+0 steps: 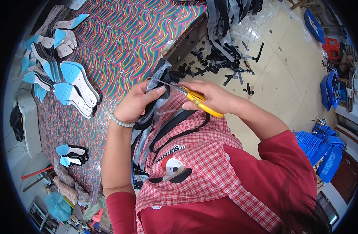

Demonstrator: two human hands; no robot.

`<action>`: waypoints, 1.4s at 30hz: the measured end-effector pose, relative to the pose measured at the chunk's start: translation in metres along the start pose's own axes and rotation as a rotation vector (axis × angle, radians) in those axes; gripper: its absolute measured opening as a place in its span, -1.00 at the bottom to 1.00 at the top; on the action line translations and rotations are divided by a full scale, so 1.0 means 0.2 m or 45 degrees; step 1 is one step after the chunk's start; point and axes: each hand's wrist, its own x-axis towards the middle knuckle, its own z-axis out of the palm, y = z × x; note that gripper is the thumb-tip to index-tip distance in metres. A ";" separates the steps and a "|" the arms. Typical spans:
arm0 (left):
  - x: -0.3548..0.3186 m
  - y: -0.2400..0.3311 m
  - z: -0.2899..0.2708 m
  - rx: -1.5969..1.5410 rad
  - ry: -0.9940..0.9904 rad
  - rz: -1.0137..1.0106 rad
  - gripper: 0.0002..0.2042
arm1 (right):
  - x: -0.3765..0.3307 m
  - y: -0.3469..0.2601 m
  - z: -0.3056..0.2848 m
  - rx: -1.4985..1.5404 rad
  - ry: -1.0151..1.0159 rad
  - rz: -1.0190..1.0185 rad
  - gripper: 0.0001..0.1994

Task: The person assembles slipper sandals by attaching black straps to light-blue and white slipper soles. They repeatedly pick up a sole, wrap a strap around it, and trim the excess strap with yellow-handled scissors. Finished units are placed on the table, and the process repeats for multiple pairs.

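our left hand (138, 103) fingers are pinching a black strip (163, 91), right hand (210, 95) closing yellow scissors (198, 102) just beside; many offcuts (218, 66) are lying beyond, uncut strips (140, 156) are hanging below.

Scissors (194, 97) — metal blades, glossy yellow plastic handles; strip (163, 91) — matt black; apron (202, 163) — checked cloth.

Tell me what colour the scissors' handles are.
Yellow handles on the scissors, held in the right hand; the head view shows it.
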 end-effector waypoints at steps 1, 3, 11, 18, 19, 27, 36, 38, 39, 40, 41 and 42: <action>0.00 0.00 0.00 0.028 -0.006 -0.001 -0.78 | -0.01 0.00 0.01 -0.027 0.037 -0.033 -0.40; 0.01 -0.01 0.00 0.012 -0.009 0.001 -0.78 | -0.03 -0.01 0.02 -0.026 0.060 -0.021 -0.44; 0.04 0.03 0.06 0.221 -0.077 -0.059 -0.77 | -0.06 -0.01 0.00 0.221 0.109 -0.072 -0.42; 0.12 0.02 0.08 0.266 -0.161 -0.016 -0.79 | -0.10 0.01 -0.01 0.063 0.150 0.056 -0.44; 0.13 0.01 0.09 0.265 -0.148 -0.028 -0.79 | -0.13 0.00 -0.03 0.086 0.085 0.143 -0.47; 0.24 -0.07 0.11 0.760 0.280 0.288 -0.76 | -0.36 0.41 -0.13 0.572 0.501 0.814 -0.49; 0.28 -0.09 0.18 1.206 0.352 0.350 -0.62 | -0.19 1.06 0.34 1.755 0.306 0.784 -0.44; 0.28 -0.10 0.18 1.268 0.358 0.423 -0.58 | -0.16 1.08 0.34 1.832 0.370 0.734 -0.49; 0.28 -0.10 0.18 1.301 0.359 0.461 -0.56 | -0.15 1.09 0.34 1.871 0.403 0.707 -0.50; 0.29 -0.10 0.20 1.487 0.431 0.662 -0.53 | -0.17 1.03 0.30 1.867 0.489 0.694 -0.50; 0.28 -0.09 0.25 1.666 0.507 0.869 -0.50 | -0.19 0.99 0.25 1.810 0.497 0.691 -0.49; 0.28 -0.08 0.31 1.840 0.581 1.082 -0.47 | -0.21 0.97 0.21 1.755 0.506 0.688 -0.49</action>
